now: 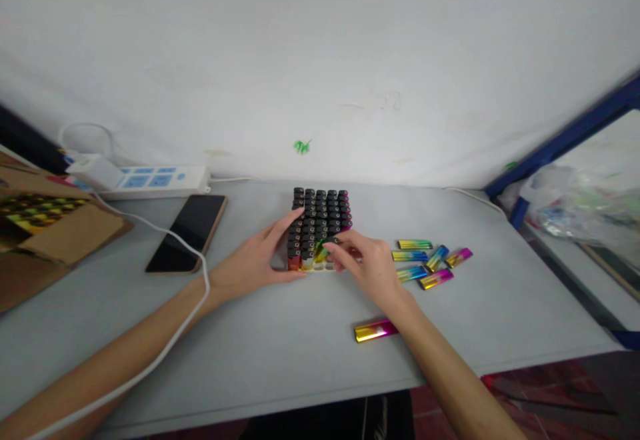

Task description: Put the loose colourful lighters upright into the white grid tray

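Observation:
Rows of upright lighters with black tops stand in a pale tray in the middle of the table. My left hand grips the tray's left side, thumb along the front edge and fingers against the lighters. Between thumb and fingers, my right hand pinches a green-yellow lighter, tilted over the front right part of the tray, where a few slots show. The fingers partly cover it. Several shiny lighters lie loose to the right. A gold-and-magenta lighter lies nearer me, partly under my right forearm.
A phone lies on the left, with a white cable running over my left forearm. Behind it is a power strip. A cardboard box stands far left. Plastic bags sit by a blue frame on the right.

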Tool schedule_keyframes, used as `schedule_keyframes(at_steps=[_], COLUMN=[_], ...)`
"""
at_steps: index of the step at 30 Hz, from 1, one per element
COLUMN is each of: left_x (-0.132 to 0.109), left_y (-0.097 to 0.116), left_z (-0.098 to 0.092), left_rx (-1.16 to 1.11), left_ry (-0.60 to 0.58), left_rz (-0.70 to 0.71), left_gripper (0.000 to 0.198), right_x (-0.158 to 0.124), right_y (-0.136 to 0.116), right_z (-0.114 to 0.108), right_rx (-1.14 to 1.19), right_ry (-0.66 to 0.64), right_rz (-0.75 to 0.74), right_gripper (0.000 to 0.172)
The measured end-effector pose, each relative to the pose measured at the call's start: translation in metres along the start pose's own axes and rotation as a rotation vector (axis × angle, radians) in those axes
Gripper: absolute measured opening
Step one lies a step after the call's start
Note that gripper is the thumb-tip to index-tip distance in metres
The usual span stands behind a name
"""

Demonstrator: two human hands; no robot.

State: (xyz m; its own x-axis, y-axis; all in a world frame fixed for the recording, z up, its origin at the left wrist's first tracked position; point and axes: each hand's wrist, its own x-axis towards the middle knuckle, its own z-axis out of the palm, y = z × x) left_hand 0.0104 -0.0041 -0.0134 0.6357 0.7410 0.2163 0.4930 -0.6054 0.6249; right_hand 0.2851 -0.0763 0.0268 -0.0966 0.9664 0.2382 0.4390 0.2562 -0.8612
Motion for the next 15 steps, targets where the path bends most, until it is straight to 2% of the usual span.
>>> schedule_keyframes(at_steps=[5,10,13,15], left_x=[0.001,0.001,0.002,0.002], left_y=[0.004,0.007,0.006,0.003], left_z=[-0.003,-0.006,-0.007,-0.006], left_rx=[0.008,0.048,0.092,0.109], left_ry=[-0.012,-0.017,-0.023,-0.021], left_rz=[-0.021,-0.049,-0.064,-0.072], left_gripper=[0.118,0.116,0.112,0.113], right_x=[0.001,0.006,0.005,0.002], right_y=[0.004,0.003,0.005,0.007], right_z=[0.003,0.006,0.000,-0.009], right_rx=[-0.214,-0.498,-0.486,-0.449], right_ry=[-0.073,-0.193,-0.276,-0.272], right_rz=[-0.164,-0.164,-0.211,-0.220], right_gripper=[0.034,0.034,0.028,0.021])
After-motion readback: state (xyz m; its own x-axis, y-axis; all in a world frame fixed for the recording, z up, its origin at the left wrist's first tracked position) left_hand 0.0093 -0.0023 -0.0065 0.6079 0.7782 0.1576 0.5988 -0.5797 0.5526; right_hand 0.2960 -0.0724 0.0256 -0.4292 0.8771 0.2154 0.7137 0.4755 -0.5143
